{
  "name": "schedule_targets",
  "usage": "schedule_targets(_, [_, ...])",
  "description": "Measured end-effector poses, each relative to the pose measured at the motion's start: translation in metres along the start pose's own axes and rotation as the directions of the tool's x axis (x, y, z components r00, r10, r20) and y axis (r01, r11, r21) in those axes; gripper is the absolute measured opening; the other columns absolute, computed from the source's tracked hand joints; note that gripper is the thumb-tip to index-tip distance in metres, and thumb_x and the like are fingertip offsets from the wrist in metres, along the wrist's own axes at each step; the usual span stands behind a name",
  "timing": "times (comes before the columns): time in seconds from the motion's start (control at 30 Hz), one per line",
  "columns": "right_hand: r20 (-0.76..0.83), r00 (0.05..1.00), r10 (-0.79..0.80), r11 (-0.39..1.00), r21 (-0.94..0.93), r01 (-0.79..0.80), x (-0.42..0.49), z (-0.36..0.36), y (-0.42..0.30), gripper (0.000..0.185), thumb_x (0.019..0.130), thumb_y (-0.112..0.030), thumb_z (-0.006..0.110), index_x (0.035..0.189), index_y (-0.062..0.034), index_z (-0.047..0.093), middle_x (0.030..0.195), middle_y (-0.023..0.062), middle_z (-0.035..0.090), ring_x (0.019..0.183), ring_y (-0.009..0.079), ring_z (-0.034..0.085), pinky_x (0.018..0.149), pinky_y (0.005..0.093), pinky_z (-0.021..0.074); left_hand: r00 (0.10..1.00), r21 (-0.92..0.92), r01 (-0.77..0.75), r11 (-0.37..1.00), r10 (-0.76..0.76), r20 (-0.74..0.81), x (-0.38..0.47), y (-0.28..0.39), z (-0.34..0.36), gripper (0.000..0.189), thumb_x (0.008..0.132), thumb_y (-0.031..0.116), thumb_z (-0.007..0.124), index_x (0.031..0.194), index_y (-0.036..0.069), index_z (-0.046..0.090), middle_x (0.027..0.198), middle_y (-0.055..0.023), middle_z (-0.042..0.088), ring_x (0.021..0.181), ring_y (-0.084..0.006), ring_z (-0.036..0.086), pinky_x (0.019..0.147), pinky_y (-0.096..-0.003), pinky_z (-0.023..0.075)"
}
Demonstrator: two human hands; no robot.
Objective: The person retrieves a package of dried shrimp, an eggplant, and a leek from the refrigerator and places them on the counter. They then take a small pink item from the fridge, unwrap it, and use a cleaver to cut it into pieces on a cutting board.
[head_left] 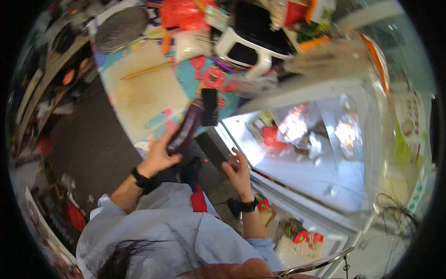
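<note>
A dark purple eggplant (186, 129) is gripped in my left hand (157, 155), its stem end pointing away from me over the table edge. My right hand (238, 169) is raised beside the open refrigerator (244, 122), fingers apart and curved, with nothing visible in them. Behind its fingertips is a dark flat panel (212, 149); whether they touch it I cannot tell. Wrapped food in shiny plastic bags (294, 123) and a red package (273, 136) lie inside the lit refrigerator. A black rectangular object (209, 106) rests on the table by the eggplant's stem.
The table's patterned cover (139, 97) carries wooden chopsticks (146, 70), a round dark grey lid or pan (122, 29), a white bag (192, 46) and a black-and-white appliance (258, 38). Crowded shelves (52, 83) stand on the left. Glossy packages sit atop the refrigerator.
</note>
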State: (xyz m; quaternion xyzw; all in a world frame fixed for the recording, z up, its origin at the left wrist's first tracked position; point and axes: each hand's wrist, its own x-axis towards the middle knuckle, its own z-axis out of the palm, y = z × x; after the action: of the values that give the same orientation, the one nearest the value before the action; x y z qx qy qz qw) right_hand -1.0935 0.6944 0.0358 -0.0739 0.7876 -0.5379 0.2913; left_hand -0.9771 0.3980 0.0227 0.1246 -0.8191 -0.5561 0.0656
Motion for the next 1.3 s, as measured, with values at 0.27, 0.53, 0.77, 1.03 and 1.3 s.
schedule_targets(0.27, [-0.64, 0.654, -0.403, 0.787, -0.607, -0.109, 0.115, -0.167, 0.059, 0.073, 0.078, -0.031, 0.081, 0.133, 0.0055, 0.051, 0.116, 0.0235, 0.058, 0.113, 0.0394, 0.055, 0.099, 0.0455, 0.0431, 0.98, 0.272, 0.161, 0.949, -0.121, -0.158, 0.06, -0.046, -0.036, 0.088, 0.062, 0.005, 0.071, 0.147, 0.009, 0.048, 0.122, -0.017, 0.061, 0.112, -0.0347, 0.056, 0.104, -0.0409, 0.0419])
schedule_targets(0.53, [-0.818, 0.567, -0.095, 0.679, -0.47, -0.564, 0.225, -0.22, 0.048, 0.121, 0.07, -0.064, 0.077, 0.154, 0.0007, 0.019, 0.149, 0.0335, 0.032, 0.129, 0.0504, 0.042, 0.105, 0.0567, 0.0412, 0.944, 0.663, 0.118, 0.739, 0.123, -0.305, 0.036, -0.028, -0.017, 0.085, 0.072, 0.012, 0.071, 0.151, 0.014, 0.04, 0.153, -0.0167, 0.037, 0.138, -0.0391, 0.034, 0.113, -0.051, 0.0265])
schedule_targets(0.77, [-0.882, 0.441, 0.164, 0.531, -0.298, -0.793, 0.273, -0.229, 0.036, 0.121, 0.07, -0.063, 0.076, 0.155, 0.0012, 0.018, 0.145, 0.0335, 0.038, 0.127, 0.0459, 0.047, 0.101, 0.0573, 0.0435, 0.942, 0.71, 0.104, 0.696, 0.16, -0.294, -0.002, -0.008, -0.008, 0.07, 0.077, 0.007, 0.066, 0.144, 0.008, 0.046, 0.146, -0.0165, 0.044, 0.135, -0.0376, 0.037, 0.113, -0.0488, 0.0268])
schedule_targets(1.03, [-0.751, 0.66, -0.022, 0.661, -0.506, -0.554, 0.236, -0.245, 0.07, 0.07, 0.072, -0.04, 0.073, 0.124, 0.0037, 0.057, 0.109, 0.024, 0.065, 0.101, 0.0363, 0.065, 0.091, 0.0438, 0.0526, 0.945, 0.593, 0.028, 0.804, 0.172, -0.278, -0.008, 0.016, 0.005, 0.057, 0.078, 0.003, 0.064, 0.134, 0.005, 0.055, 0.139, -0.0169, 0.048, 0.129, -0.0371, 0.042, 0.11, -0.0484, 0.0323])
schedule_targets(1.3, [-0.62, 0.782, 0.065, 0.979, -0.112, -0.171, 0.051, -0.09, 0.063, 0.082, 0.071, -0.016, 0.073, 0.138, 0.0071, 0.032, 0.12, 0.0249, 0.057, 0.111, 0.0368, 0.058, 0.093, 0.0449, 0.0466, 0.952, 0.545, -0.026, 0.838, 0.187, -0.242, 0.001, 0.029, 0.003, 0.056, 0.074, 0.004, 0.07, 0.129, 0.008, 0.058, 0.136, -0.0181, 0.05, 0.123, -0.0395, 0.046, 0.106, -0.0497, 0.0361])
